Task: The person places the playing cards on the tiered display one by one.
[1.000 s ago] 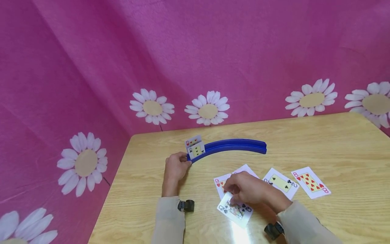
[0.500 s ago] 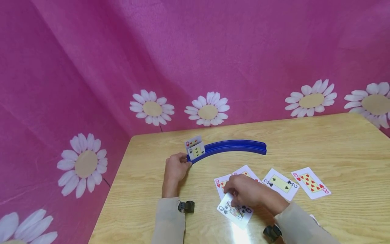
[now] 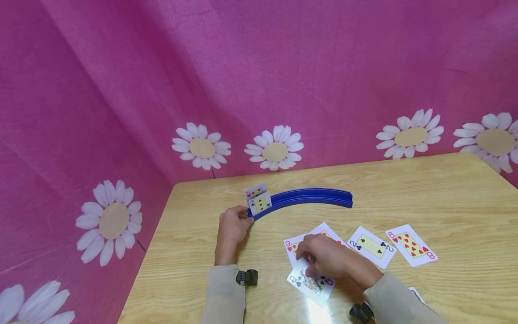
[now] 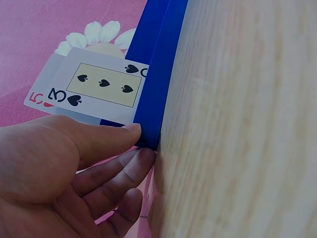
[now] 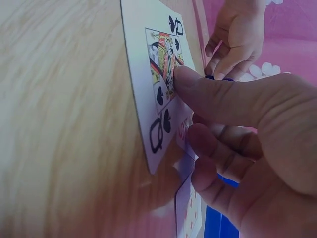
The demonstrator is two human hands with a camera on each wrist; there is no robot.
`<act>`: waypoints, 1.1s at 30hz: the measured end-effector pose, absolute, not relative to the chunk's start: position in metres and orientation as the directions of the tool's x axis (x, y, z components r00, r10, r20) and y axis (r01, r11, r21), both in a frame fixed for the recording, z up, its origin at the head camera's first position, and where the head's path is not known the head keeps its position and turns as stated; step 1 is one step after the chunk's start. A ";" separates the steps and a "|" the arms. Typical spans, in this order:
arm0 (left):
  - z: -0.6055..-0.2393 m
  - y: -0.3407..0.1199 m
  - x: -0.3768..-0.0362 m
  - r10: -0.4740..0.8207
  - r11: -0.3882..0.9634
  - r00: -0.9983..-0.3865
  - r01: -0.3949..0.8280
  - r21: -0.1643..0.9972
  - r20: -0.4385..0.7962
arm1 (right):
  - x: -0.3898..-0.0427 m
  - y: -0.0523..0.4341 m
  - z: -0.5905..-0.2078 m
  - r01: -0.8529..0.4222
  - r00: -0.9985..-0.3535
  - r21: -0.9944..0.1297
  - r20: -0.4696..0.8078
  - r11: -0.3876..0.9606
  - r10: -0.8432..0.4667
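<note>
Working over a pale wood-grained worktop [image 3: 186, 279] with rounded far corners and a bright glare [image 3: 317, 312] low on it. Facing magenta cloth [image 3: 259, 67] printed with white daisies [image 3: 202, 147], beyond the far edge and down the left. Pinching the queen of spades [image 3: 317, 290] in fingers [image 5: 202, 140] of the right hand [image 3: 328, 255], near the two of clubs [image 3: 371, 247]. Gripping the left end of a blue rack [image 3: 311, 196] in fingers of the left hand [image 3: 232, 226], with three of spades [image 4: 106, 84] and red five [image 3: 256, 191] slotted there.

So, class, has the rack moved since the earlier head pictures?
No: against the far-left table corner in the head view, the rack sits in the same place.
</note>
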State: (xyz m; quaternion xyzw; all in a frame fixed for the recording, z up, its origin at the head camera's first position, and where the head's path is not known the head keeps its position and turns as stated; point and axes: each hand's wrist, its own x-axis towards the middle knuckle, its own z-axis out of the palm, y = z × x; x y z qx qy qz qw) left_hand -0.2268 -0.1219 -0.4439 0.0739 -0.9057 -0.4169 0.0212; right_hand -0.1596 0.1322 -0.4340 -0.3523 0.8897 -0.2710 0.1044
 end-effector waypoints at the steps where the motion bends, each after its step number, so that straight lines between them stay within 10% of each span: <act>1: -0.444 -0.122 -0.227 -0.150 0.644 -0.988 -0.113 0.757 -0.020 | -0.159 0.132 -0.434 -0.572 -0.731 -0.556 0.013 0.603 -0.682; 33: -0.444 -0.121 -0.226 -0.151 0.645 -0.989 -0.102 0.757 -0.004 | -0.159 0.142 -0.425 -0.518 -0.736 -0.700 0.071 0.492 -0.673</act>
